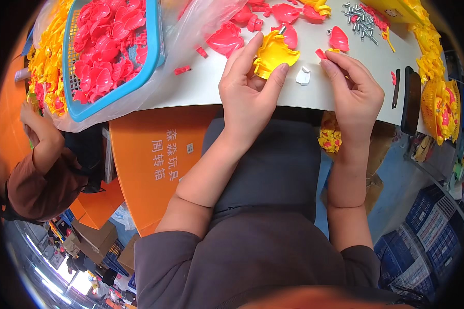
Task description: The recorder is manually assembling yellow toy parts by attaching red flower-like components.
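Observation:
My left hand point(242, 100) is closed on a yellow plastic shell point(274, 57), its hollow side up, above the near edge of the white table point(190, 90). A small silver metal part sticks up at the shell's far rim. To the right, my right hand point(356, 92) pinches a small red plastic piece point(321, 53) between thumb and fingertips. A bit of yellow also shows at those fingers, but I cannot tell whether it is held. Between my hands a small white piece point(303, 76) lies on the table. Beyond them are red shells point(225, 39) and a red leaf-shaped piece point(339, 39).
A blue basket point(157, 46) full of red shells stands at the left on clear plastic, beside many yellow parts. Small silver metal parts point(363, 23) lie scattered at the far right. A yellow basket point(432, 110) of parts is at the right edge. Another person's arm point(44, 131) reaches in at left.

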A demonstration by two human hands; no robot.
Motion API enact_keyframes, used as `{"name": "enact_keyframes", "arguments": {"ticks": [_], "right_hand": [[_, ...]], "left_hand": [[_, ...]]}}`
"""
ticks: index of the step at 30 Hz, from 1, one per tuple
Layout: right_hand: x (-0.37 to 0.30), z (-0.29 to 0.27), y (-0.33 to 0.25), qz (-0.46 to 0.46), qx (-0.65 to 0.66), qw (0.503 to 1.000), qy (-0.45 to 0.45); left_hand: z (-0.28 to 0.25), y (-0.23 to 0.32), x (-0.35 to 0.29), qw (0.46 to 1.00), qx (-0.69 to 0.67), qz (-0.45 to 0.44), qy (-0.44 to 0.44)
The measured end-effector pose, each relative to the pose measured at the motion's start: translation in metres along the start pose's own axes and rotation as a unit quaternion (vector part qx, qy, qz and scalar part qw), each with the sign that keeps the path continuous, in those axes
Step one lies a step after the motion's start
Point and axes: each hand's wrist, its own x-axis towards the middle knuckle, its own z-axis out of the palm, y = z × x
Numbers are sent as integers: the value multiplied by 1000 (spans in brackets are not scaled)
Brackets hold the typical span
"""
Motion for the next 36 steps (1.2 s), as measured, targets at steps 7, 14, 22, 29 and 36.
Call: {"name": "enact_keyframes", "arguments": {"ticks": [7,14,22,29,36], "right_hand": [[1,19,-5,-111,-38,993,-12],[2,24,2,-145,-24,988,-46],[-3,19,0,-138,-22,990,-33],[-2,21,1,-180,-44,982,-32],[0,-4,-12,-55,45,989,-133]], "left_hand": [[5,3,-6,999,-27,-33,-22],[-3,0,-8,997,-58,-52,-20],[1,6,-3,996,-78,-50,-15],[-2,7,-9,995,-77,-52,-24],[-8,21,-7,973,-193,-114,-56]]}}
